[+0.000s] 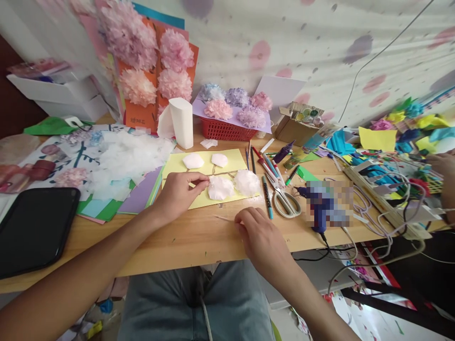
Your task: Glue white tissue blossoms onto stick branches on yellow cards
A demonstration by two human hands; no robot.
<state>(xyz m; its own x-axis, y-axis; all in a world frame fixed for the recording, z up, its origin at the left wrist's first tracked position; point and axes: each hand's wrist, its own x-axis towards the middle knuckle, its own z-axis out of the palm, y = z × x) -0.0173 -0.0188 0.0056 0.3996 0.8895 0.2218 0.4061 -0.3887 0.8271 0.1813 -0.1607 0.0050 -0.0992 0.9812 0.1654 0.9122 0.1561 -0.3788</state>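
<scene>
My left hand [183,194] is closed in a pinch at the left edge of a fluffy white tissue flower [221,188]. This flower lies on a yellow sheet of card [170,163]. Beside it on the card is a second fluffy white flower [248,183]. Behind them are two smoother folded white tissue pieces, one on the left [193,161] and one on the right [219,160], with brown stem lines between. Over the table's front part, my right hand [256,232] is closed around a thin pale stick [223,218] that points left.
Scissors [286,201], a teal pen [267,198] and a blue glue gun [320,203], partly blurred, lie to the right. A tissue roll [181,123] stands behind the card, near a red basket [229,131]. White tissue [131,154] and a black tablet [37,229] lie left. Another person's hand [446,173] shows far right.
</scene>
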